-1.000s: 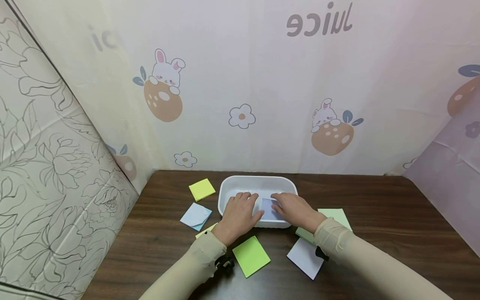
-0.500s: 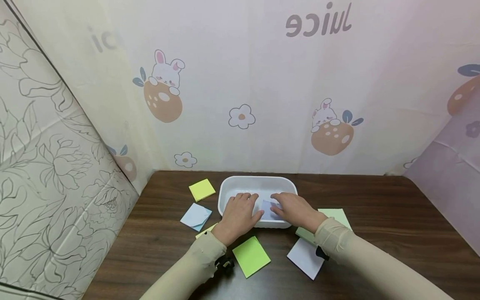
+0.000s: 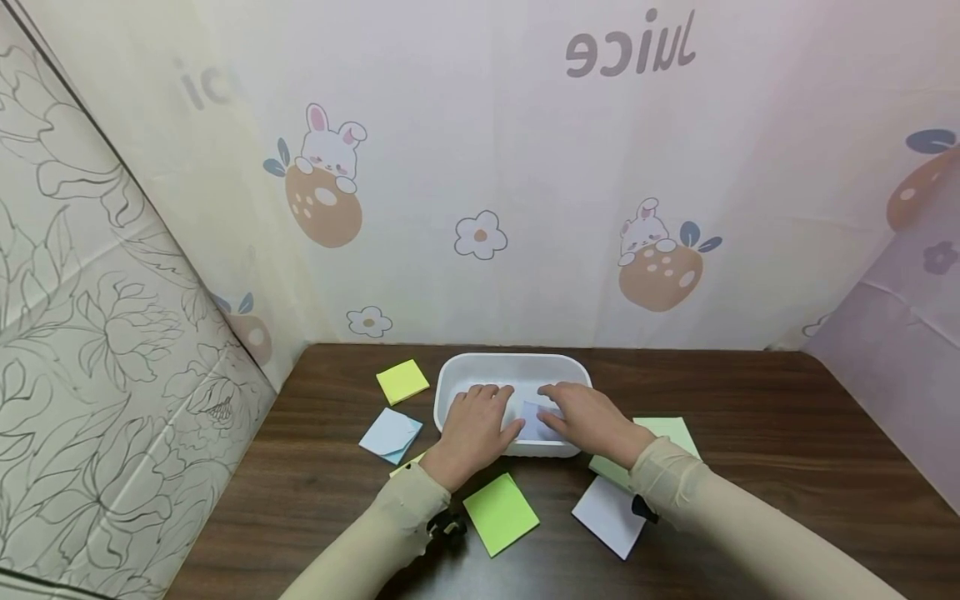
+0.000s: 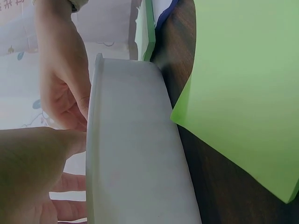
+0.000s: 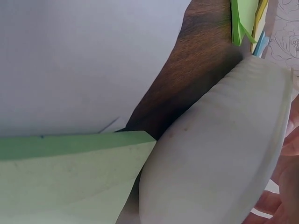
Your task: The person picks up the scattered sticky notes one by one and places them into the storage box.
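Observation:
A white plastic basin [image 3: 513, 364] stands near the back of the table. Inside it, toward the right, lies a lavender sticky-note pad [image 3: 536, 423], partly covered by my right hand. My left hand [image 3: 475, 429] is over the basin's front left part, thumb apart from the relaxed fingers, with nothing seen in its grasp. My right hand [image 3: 588, 417] reaches in over the right side, fingers loosely bent and thumb apart, close to the lavender pad; I cannot tell whether it touches it. Both wrist views show mostly the basin's outer wall [image 4: 135, 140], with fingers [image 5: 292, 140] beyond its rim.
A bright green pad [image 3: 501, 514] and a pale lavender pad [image 3: 611, 517] lie before the basin. Pale green pads [image 3: 670, 432] are at right, partly under my right wrist. To the left are a yellow pad [image 3: 402, 382] and a blue pad [image 3: 392, 433]; another yellowish one is half hidden.
The lavender pad in the basin has settled slightly lower beneath my hands. Both hands have hardly moved, and the head view has shifted a little.

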`<action>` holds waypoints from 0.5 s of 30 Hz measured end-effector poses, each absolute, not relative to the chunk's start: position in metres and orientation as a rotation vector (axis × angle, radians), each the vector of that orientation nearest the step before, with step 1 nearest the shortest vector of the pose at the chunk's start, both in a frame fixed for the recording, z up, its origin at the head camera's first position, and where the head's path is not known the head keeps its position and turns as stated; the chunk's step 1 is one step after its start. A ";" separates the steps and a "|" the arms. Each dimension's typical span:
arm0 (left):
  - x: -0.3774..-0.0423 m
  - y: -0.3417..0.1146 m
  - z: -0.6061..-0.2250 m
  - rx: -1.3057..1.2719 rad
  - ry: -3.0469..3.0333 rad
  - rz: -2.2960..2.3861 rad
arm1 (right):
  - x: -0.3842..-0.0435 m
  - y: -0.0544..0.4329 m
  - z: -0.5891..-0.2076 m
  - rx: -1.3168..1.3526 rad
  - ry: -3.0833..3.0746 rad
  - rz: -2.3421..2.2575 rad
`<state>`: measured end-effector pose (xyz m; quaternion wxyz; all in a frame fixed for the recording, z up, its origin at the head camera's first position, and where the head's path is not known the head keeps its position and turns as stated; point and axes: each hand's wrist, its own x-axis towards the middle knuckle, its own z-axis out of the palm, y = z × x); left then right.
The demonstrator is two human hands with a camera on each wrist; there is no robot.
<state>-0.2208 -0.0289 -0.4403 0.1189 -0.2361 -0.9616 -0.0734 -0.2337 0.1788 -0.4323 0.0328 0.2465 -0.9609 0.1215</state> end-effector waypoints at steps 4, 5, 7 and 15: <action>-0.220 -0.030 -0.440 -0.683 -2.836 -0.230 | -0.232 0.178 -0.431 0.749 -2.959 0.386; -0.220 -0.031 -0.440 -0.681 -2.841 -0.235 | -0.232 0.178 -0.431 0.748 -2.958 0.388; -0.220 -0.031 -0.441 -0.676 -2.852 -0.241 | -0.231 0.177 -0.431 0.750 -2.954 0.390; -0.220 -0.034 -0.442 -0.662 -2.872 -0.233 | -0.227 0.174 -0.428 0.779 -2.922 0.380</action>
